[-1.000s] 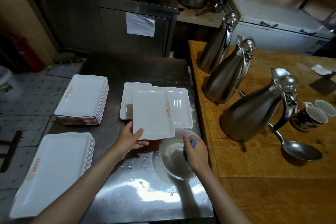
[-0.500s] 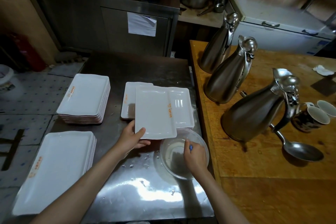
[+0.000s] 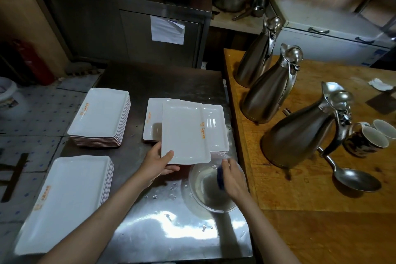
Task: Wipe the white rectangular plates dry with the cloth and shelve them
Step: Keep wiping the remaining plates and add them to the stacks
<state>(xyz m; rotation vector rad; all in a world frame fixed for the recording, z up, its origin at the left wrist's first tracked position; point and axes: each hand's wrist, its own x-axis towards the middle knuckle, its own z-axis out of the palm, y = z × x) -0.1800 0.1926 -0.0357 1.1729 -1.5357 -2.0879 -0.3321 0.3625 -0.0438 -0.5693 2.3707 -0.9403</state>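
**Left hand on plate, right hand in bowl with cloth**

Left hand (image 3: 157,162): I grip the near-left corner of one white plate (image 3: 184,133), thumb curled over its top face, fingers beneath. Plate is lifted, roughly level, long axis running away from me, orange mark near its right edge.

Right hand (image 3: 232,178): fingers curled round a blue cloth (image 3: 220,179), held inside a clear bowl (image 3: 197,180). Only a strip of the cloth shows past my fingers. Bowl sits on the steel table (image 3: 154,231), and the held plate's near-right corner overlaps its far rim.

Under the held plate: two more white plates, one showing at the left (image 3: 152,120), one at the right (image 3: 214,126), both flat on the table.

Water drops (image 3: 171,192) lie on the steel between my forearms, just left of the bowl.

Further left: a stack of plates at the far side (image 3: 100,113) and a second stack nearer me (image 3: 64,197), apart from each other.

Right of the steel table: a wooden table (image 3: 300,231) carrying three steel jugs (image 3: 297,135), a ladle (image 3: 353,180) and two cups (image 3: 372,139).
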